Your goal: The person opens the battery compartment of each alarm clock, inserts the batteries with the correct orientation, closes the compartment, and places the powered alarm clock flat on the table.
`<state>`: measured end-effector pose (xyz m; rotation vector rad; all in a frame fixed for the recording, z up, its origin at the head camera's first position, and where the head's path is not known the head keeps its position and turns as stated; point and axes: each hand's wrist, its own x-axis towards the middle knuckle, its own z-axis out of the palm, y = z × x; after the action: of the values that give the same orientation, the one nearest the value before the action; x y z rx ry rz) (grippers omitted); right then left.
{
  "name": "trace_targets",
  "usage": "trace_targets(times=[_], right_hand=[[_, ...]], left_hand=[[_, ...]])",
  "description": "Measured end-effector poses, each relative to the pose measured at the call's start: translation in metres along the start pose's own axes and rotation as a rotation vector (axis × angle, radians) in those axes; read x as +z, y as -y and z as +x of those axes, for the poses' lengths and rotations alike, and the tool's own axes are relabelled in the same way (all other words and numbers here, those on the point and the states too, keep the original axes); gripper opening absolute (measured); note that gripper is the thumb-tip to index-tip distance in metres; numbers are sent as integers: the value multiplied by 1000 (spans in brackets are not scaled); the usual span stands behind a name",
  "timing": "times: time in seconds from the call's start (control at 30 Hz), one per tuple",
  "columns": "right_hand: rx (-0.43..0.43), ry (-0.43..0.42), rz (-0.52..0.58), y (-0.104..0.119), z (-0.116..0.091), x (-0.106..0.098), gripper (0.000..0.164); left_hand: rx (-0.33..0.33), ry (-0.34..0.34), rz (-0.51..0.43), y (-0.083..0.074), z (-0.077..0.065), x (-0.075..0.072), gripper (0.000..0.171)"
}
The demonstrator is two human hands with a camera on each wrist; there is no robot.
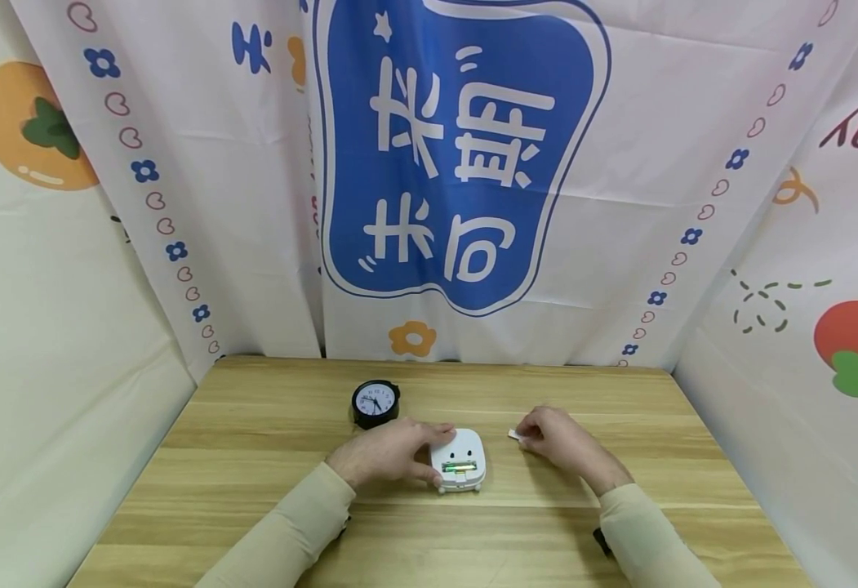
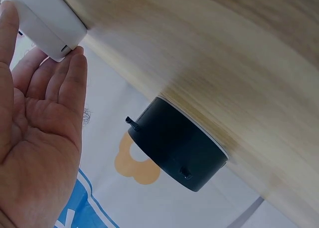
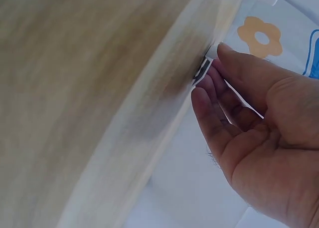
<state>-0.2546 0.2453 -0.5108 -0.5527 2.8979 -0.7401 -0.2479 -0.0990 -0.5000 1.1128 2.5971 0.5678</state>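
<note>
A small white square device (image 1: 459,445) with rounded corners and little feet lies on the wooden table. Its uncovered battery slot shows a green-and-gold battery (image 1: 460,468). My left hand (image 1: 397,452) holds the device by its left side, thumb near the front corner and fingers toward the back. In the left wrist view, fingertips touch the white casing (image 2: 47,21). To the right, my right hand (image 1: 557,441) pinches a small white battery cover (image 1: 514,434) at the tabletop. The right wrist view shows a dark patch on this piece (image 3: 202,71), partly hidden by the fingers.
A round black alarm clock (image 1: 375,403) stands behind my left hand, close to it. The wooden table (image 1: 267,457) ends at a printed cloth backdrop (image 1: 252,269), and more cloth hangs along both sides.
</note>
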Motion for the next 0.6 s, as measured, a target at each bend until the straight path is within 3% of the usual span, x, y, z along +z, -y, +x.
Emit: trace_targets(times=[0.4, 0.6], right_hand=[[-11, 22, -23, 3, -1, -2, 7], [-2, -12, -68, 8, 0, -6, 9]], left_hand=[[-3, -1, 14, -2, 1, -2, 81], [-15, 4, 29, -2, 2, -3, 82]])
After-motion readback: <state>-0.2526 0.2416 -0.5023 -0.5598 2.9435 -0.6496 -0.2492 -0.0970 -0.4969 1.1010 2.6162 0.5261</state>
